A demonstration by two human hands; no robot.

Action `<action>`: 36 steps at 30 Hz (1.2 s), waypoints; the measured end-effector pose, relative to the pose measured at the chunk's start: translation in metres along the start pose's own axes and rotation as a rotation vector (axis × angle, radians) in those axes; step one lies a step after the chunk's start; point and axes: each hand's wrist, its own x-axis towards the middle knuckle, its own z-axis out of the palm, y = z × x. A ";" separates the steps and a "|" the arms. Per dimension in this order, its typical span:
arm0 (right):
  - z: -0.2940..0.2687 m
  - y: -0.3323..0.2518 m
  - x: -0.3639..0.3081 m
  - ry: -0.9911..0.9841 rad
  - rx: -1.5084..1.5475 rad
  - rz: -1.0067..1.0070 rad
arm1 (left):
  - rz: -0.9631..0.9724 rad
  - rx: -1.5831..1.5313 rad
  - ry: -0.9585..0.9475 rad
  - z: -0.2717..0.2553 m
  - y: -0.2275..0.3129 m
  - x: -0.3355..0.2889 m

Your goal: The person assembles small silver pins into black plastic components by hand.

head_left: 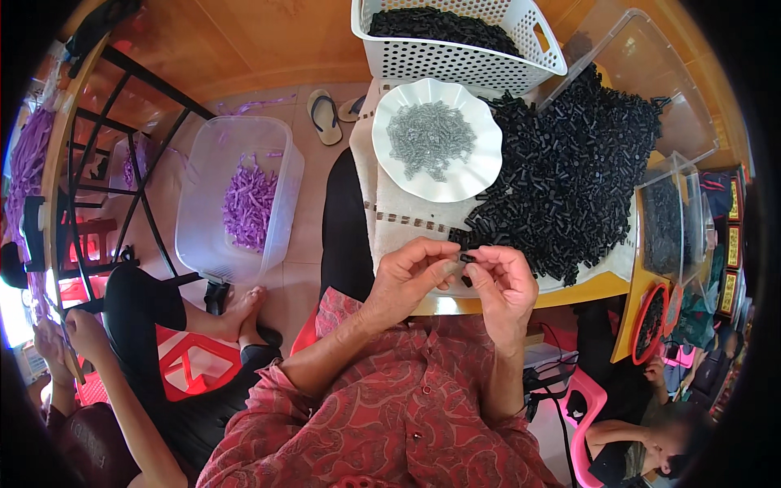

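Left hand point(404, 279): fingertips pinching one end of a small black tube point(467, 258), held just above the near edge of the surface point(569, 291)
Right hand point(503, 281): grip pressed together on the tube's other end, thumb and forefinger meeting the left hand's
Heap of black tubes point(569, 175): spread over the surface, just beyond the hands
White scalloped plate point(437, 140): held small grey pieces, touching the heap
White perforated basket point(460, 41): black tubes inside, behind the plate
Clear tub point(236, 195): purple pieces, on the floor, left
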 end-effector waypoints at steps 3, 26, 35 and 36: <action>0.006 -0.001 0.001 0.005 -0.053 -0.058 | -0.007 -0.021 -0.002 -0.003 0.000 0.000; 0.017 -0.011 0.006 -0.040 -0.240 -0.168 | -0.132 -0.417 -0.040 -0.015 -0.012 0.005; 0.028 -0.017 0.019 -0.081 -0.319 -0.310 | -0.018 -0.467 0.017 -0.017 -0.011 0.006; 0.028 -0.019 0.023 -0.086 -0.319 -0.316 | -0.018 -0.480 0.027 -0.017 -0.009 0.006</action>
